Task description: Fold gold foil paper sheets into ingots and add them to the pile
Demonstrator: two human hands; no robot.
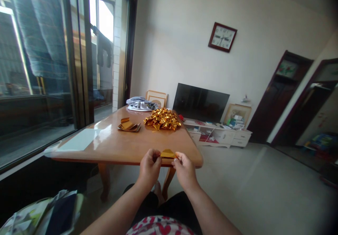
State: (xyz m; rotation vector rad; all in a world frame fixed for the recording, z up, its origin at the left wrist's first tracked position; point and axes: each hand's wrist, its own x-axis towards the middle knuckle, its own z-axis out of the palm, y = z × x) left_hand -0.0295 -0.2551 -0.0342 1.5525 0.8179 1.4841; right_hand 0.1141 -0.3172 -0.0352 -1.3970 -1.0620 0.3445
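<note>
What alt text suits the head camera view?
A left hand and right hand hold a gold paper piece at a wooden table bearing a paper stack and a pile of gold foil pieces; a television and wall clock appear beyond.

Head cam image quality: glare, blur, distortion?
Head view: sky blown out through the dark-framed glass window; white glare on the glossy brown wooden table; dark brown wooden door leans, likely camera tilt and wide lens; small gold paper piece looks soft.
</note>
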